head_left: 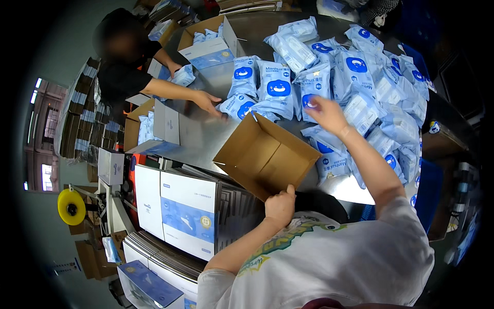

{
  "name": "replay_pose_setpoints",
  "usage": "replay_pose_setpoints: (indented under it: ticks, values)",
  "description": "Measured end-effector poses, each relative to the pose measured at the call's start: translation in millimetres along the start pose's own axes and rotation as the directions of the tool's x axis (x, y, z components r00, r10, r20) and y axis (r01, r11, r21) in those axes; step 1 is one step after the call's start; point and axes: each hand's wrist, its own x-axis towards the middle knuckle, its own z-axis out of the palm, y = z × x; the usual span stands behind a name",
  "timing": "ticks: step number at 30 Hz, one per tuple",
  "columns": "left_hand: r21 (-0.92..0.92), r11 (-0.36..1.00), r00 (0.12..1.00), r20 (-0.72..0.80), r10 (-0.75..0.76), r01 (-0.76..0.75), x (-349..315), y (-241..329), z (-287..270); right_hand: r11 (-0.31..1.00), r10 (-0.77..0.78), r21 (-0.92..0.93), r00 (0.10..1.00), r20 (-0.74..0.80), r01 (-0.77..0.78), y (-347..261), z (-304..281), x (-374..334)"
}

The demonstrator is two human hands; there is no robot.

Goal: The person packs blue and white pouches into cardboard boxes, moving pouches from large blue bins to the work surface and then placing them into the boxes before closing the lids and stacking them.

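Note:
My left hand (280, 207) is closed on the near edge of a cardboard box (272, 159) with a bare brown inside. The box tilts at the table's near side, its mouth facing up, and I see nothing inside it. My right hand (327, 115) is over the near side of the heap of packs, fingers apart, at a pale blue soft wipes pack (315, 85) with a dark blue cartoon mark. Its fingertips overlap that pack; whether they press on it I cannot tell. Another upright wipes pack (278, 88) stands just left of it.
A large heap of similar packs (386, 92) covers the metal table's right side. At left, a co-worker's hand (207, 103) reaches toward the packs; the other holds one. Partly filled boxes (208, 54) stand on the table. Stacked flat cartons (188, 206) sit at near left.

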Motion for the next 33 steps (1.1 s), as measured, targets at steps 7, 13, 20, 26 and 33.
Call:
replay_pose_setpoints:
  ticks: [7,13,20,26,33]
  values:
    - [0.049,0.997,0.997,0.051,-0.061,0.058,17.1,12.0,14.7,0.680,0.687,-0.480,0.711,0.150,-0.555,-46.7,106.6,155.6]
    - [-0.045,0.998,0.994,-0.098,-0.052,0.048,11.7,1.1,31.0,0.927,0.312,-0.270,0.936,0.164,-0.262,17.9,124.2,192.3]
    - [-0.163,0.987,0.997,-0.077,-0.010,-0.002,18.0,3.6,10.9,0.463,0.153,0.628,0.754,0.639,-0.626,-12.8,-25.1,89.3]
    - [-0.231,0.973,0.995,-0.100,-0.010,-0.013,21.2,0.9,10.0,-0.025,0.322,0.375,0.348,0.880,-0.927,-54.9,5.7,-8.7]
    - [-0.226,0.971,0.964,-0.266,0.013,-0.075,22.6,6.5,34.5,0.271,0.378,0.634,0.686,0.622,-0.724,-42.6,183.9,-31.3]
